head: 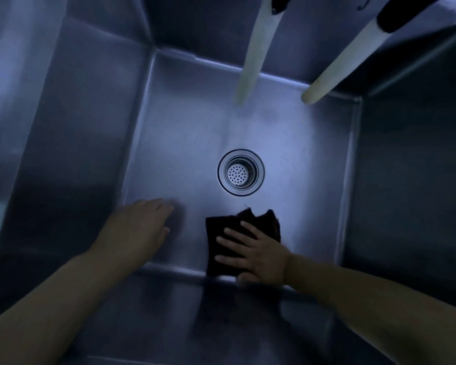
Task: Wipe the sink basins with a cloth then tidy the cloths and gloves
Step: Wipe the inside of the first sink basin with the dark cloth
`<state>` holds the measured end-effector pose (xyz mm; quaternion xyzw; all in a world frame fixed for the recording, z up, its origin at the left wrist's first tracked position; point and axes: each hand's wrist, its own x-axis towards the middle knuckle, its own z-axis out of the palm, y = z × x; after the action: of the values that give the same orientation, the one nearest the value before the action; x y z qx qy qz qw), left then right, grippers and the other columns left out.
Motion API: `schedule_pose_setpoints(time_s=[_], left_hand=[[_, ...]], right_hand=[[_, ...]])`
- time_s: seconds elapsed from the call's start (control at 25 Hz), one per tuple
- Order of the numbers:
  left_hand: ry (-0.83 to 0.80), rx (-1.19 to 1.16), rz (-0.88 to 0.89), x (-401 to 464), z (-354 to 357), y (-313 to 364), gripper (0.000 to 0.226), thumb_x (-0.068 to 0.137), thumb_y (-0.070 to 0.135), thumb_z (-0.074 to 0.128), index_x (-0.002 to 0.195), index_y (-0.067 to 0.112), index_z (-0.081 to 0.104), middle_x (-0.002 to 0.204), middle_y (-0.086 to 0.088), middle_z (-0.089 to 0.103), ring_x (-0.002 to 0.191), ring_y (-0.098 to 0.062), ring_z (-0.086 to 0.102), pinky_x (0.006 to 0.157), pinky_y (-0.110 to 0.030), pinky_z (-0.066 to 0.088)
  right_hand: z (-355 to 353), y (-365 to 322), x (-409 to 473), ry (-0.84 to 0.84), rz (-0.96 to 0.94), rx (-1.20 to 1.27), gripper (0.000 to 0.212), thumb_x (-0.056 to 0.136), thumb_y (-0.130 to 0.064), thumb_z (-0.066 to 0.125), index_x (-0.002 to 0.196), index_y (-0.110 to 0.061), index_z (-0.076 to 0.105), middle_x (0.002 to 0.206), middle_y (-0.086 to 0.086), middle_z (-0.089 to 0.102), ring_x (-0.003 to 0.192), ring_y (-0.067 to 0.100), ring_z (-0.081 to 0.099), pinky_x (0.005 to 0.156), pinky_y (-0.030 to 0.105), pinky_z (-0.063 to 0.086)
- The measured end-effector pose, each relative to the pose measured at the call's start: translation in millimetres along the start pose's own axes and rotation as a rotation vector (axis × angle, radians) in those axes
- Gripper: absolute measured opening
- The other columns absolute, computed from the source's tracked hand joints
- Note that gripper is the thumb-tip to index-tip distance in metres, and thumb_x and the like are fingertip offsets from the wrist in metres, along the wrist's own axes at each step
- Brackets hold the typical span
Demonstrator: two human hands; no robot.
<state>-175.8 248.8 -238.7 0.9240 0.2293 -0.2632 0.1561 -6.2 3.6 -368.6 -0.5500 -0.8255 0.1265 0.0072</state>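
Observation:
I look straight down into a deep steel sink basin (184, 143). A dark folded cloth (221, 230) lies flat on the basin floor near the front wall. My right hand (253, 252) presses on it with straight, spread fingers. My left hand (140, 227) rests flat on the bare basin floor to the left of the cloth, fingers straight and holding nothing. The round drain strainer (240, 172) sits in the middle of the floor, just beyond the cloth.
Two pale hoses (258, 48) (337, 67) with black fittings hang down into the basin from the top, ending above the back edge of the floor. Steep steel walls (63, 154) enclose all four sides. The light is dim and bluish.

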Motion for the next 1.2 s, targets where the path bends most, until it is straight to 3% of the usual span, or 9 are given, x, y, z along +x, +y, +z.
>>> schedule_pose_setpoints(time_s=[0.24, 0.56, 0.72, 0.88, 1.04, 1.2], left_hand=[[-0.083, -0.079, 0.059, 26, 9, 33, 0.055, 0.091, 0.034, 0.05, 0.142, 0.027, 0.034, 0.151, 0.006, 0.032, 0.132, -0.018, 0.039, 0.107, -0.031, 0.035], [-0.062, -0.11, 0.161, 84, 5, 97, 0.055, 0.091, 0.033, 0.049, 0.142, 0.024, 0.031, 0.155, 0.002, 0.024, 0.135, -0.021, 0.036, 0.106, -0.034, 0.037], [-0.038, -0.02, 0.18, 97, -3, 106, 0.046, 0.09, 0.031, 0.049, 0.134, 0.02, 0.039, 0.149, 0.0, 0.034, 0.124, -0.025, 0.046, 0.098, -0.037, 0.043], [-0.048, -0.031, 0.167, 94, -1, 101, 0.049, 0.089, 0.033, 0.051, 0.136, 0.022, 0.037, 0.152, 0.001, 0.03, 0.128, -0.024, 0.043, 0.1, -0.036, 0.041], [-0.028, 0.007, 0.175, 82, 4, 89, 0.051, 0.087, 0.034, 0.052, 0.136, 0.024, 0.037, 0.149, 0.003, 0.034, 0.125, -0.023, 0.046, 0.097, -0.036, 0.042], [-0.04, 0.035, 0.179, 64, -1, 78, 0.052, 0.086, 0.035, 0.053, 0.135, 0.024, 0.038, 0.146, 0.002, 0.037, 0.121, -0.025, 0.049, 0.096, -0.038, 0.044]], right_hand=[[-1, 37, -44, 0.003, 0.119, 0.015, 0.056, 0.094, -0.052, 0.038, 0.145, -0.029, 0.035, 0.153, 0.006, 0.028, 0.143, 0.03, 0.02, 0.114, 0.055, 0.013], [-20, 138, -31, 0.08, 0.603, -0.038, 0.065, 0.086, -0.052, 0.043, 0.145, -0.028, 0.034, 0.154, 0.01, 0.026, 0.144, 0.031, 0.018, 0.115, 0.053, 0.013], [-38, 206, -17, 0.047, 0.824, -0.041, 0.066, 0.088, -0.051, 0.043, 0.148, -0.03, 0.025, 0.158, 0.008, 0.017, 0.146, 0.029, 0.01, 0.115, 0.053, 0.009], [-52, 267, -20, -0.008, 1.007, -0.04, 0.066, 0.093, -0.049, 0.041, 0.15, -0.031, 0.013, 0.16, 0.006, 0.004, 0.147, 0.027, 0.001, 0.115, 0.051, 0.001], [-49, 260, -31, 0.028, 1.17, -0.012, 0.066, 0.094, -0.05, 0.037, 0.151, -0.028, 0.011, 0.16, 0.009, 0.004, 0.146, 0.029, 0.001, 0.114, 0.053, 0.0], [-38, 190, -52, 0.023, 1.18, 0.031, 0.067, 0.095, -0.047, 0.04, 0.151, -0.024, 0.012, 0.159, 0.015, 0.005, 0.146, 0.033, 0.001, 0.116, 0.053, -0.002]])
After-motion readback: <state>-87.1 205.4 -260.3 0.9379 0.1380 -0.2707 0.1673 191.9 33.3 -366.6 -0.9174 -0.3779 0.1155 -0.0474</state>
